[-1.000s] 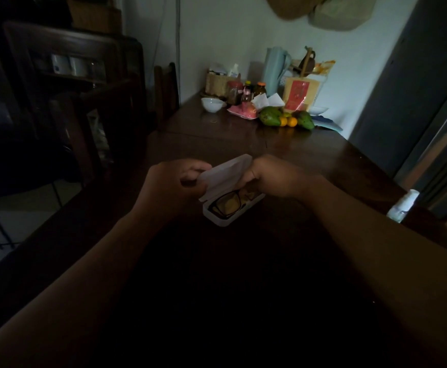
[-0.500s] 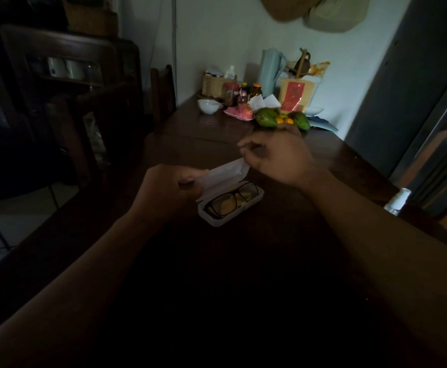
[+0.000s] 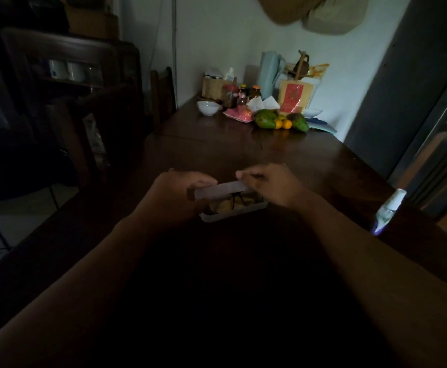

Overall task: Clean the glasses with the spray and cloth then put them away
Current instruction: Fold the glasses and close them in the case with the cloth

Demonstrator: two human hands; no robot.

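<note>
A white glasses case point(image 3: 234, 210) sits on the dark wooden table point(image 3: 243, 150) in front of me. Its lid point(image 3: 221, 191) is lowered most of the way. Dark-framed glasses point(image 3: 237, 201) lie inside on a yellow cloth, partly hidden by the lid. My left hand point(image 3: 176, 196) grips the lid's left end and the case's left side. My right hand point(image 3: 272, 185) rests its fingers on the lid's right end. A white spray bottle point(image 3: 388, 210) stands near the table's right edge, apart from both hands.
At the table's far end are green and orange fruit point(image 3: 282, 122), a white bowl point(image 3: 208, 107), jars, a basket and a pale blue jug point(image 3: 270, 71). Dark wooden chairs point(image 3: 161, 96) stand along the left side. A dark cabinet point(image 3: 429, 115) is at right.
My right hand, lifted off half a second ago, has come back down onto the lid. The lid has dropped from half raised to nearly down over the glasses.
</note>
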